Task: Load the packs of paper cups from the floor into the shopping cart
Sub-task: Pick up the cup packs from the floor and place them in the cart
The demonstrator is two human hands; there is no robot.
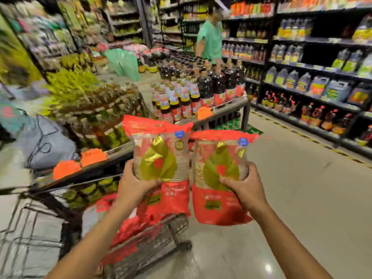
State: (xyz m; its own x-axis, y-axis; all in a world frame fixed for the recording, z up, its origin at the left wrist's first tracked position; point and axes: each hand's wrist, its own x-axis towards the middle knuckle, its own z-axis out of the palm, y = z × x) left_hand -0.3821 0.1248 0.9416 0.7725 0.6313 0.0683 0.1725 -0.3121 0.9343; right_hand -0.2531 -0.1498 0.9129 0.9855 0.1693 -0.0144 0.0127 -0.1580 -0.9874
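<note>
Right below the person's arms stands the shopping cart (pixel 171 230), a wire basket with more red packs (pixel 128 228) lying in it. The left hand (pixel 136 182) grips one pack of paper cups (pixel 167 150) round its middle, fingers curled on its side. The right hand (pixel 243 184) grips a second pack (pixel 219 158) the same way. Both packs are upright in the air, side by side and just touching. The left one seems to be over the cart's far end, and the right one hangs over the floor (pixel 291 198) beside the cart. This looks like the carrying step, with the putting-in to come. To do it well, the person should bring both packs over the basket, the right one most of all. Then they should lower them onto the red packs and let go only when they rest there, because cups can crush if they drop. The bags look slippery, so a firm hold helps. Past the packs is a stand of dark bottles (pixel 201 93), near enough to bump, so any swing should be small. Farther off, a person in a green shirt (pixel 210 41) stands by the shelves (pixel 312 77).
</note>
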